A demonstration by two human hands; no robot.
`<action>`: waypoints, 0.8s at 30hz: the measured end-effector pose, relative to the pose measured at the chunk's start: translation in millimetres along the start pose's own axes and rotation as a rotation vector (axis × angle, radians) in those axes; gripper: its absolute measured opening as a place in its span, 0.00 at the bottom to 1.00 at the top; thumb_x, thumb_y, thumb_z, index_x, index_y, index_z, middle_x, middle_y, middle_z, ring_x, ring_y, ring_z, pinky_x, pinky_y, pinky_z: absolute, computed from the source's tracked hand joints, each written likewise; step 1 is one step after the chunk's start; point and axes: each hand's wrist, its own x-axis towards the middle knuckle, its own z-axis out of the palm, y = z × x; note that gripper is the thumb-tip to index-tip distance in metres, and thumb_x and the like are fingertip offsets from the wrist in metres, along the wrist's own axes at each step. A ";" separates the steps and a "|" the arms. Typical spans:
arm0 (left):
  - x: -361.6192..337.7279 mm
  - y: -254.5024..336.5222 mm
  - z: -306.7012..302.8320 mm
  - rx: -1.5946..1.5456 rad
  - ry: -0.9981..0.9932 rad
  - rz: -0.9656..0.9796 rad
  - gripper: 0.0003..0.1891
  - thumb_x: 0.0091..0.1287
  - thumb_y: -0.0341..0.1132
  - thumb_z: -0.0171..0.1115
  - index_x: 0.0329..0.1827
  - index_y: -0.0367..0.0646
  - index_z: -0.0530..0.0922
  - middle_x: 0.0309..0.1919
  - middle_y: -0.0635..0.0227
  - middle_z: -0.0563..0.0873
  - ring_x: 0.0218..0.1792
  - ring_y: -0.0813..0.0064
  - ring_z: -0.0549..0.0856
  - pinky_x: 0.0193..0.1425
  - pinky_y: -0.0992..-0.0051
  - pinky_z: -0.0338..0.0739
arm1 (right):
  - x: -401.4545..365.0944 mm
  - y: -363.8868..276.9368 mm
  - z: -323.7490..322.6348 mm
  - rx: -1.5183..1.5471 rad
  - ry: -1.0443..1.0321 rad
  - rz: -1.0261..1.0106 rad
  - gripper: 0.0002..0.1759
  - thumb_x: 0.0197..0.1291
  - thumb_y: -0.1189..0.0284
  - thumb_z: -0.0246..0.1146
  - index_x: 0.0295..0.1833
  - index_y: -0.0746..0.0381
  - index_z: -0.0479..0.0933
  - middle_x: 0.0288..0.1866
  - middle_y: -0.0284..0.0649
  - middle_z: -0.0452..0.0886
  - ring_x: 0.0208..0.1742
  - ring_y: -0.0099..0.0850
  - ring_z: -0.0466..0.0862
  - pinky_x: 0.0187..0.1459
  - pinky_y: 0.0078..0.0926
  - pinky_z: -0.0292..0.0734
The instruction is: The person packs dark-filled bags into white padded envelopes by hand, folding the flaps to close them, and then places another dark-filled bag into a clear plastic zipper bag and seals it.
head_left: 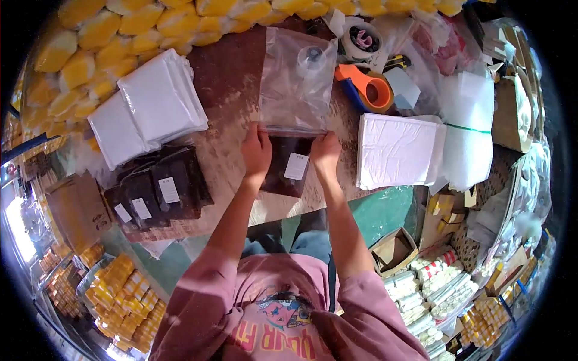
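Dark packet (278,168) in left hand (257,150) and right hand (326,150) — label (295,166) illegible

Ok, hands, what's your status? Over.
Left hand and right hand pinching clear plastic, one each side. Dark packet between them, white label up. Orange tape dispenser off right.

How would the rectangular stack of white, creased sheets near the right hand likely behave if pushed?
The stack of white sheets probably flexes, as its top looks thin and creased. Its layers may slide over one another, since separate edges show and no band is visible around it. Lying flat and broad, it seems unlikely to roll or tip.
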 end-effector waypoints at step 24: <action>-36.9 12.7 -50.8 -0.868 0.293 -0.148 0.18 0.72 0.43 0.54 0.56 0.40 0.73 0.52 0.61 0.81 0.48 0.68 0.82 0.52 0.67 0.79 | -47.4 -66.1 -28.1 1.013 0.111 0.029 0.14 0.73 0.65 0.55 0.50 0.66 0.73 0.39 0.40 0.81 0.37 0.27 0.82 0.44 0.26 0.79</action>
